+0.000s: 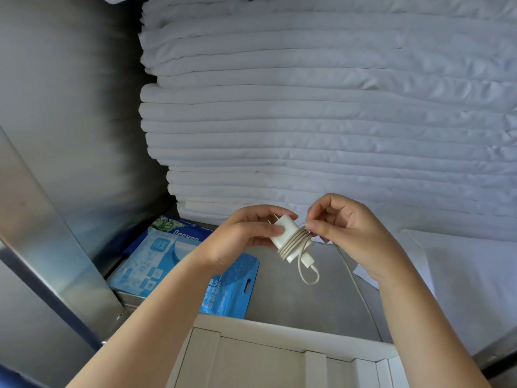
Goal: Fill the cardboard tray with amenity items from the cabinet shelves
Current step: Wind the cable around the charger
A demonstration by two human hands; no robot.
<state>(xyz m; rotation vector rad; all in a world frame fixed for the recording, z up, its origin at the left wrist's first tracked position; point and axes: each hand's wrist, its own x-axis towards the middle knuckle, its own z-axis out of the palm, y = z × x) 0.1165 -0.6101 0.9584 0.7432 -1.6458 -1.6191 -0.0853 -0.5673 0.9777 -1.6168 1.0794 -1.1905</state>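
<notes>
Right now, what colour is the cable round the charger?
Cream cable round a white charger; head view shows it best.

Soft, cool, even light; linens point(321, 107) bright, cabinet wall point(70, 107) shadowed and smeared. Steel post point(56, 247) glints. Edges bow; hands sharp.

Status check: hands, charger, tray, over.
Left hand grips white plug-in charger block. Right hand pinches cream cable wound round it. Pale cardboard tray below, charger not yet in. Nothing in the way.

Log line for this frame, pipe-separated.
left hand: holds charger | right hand: pinches cable wound round it | cardboard tray: under forearms | blue packets: on shelf
</notes>
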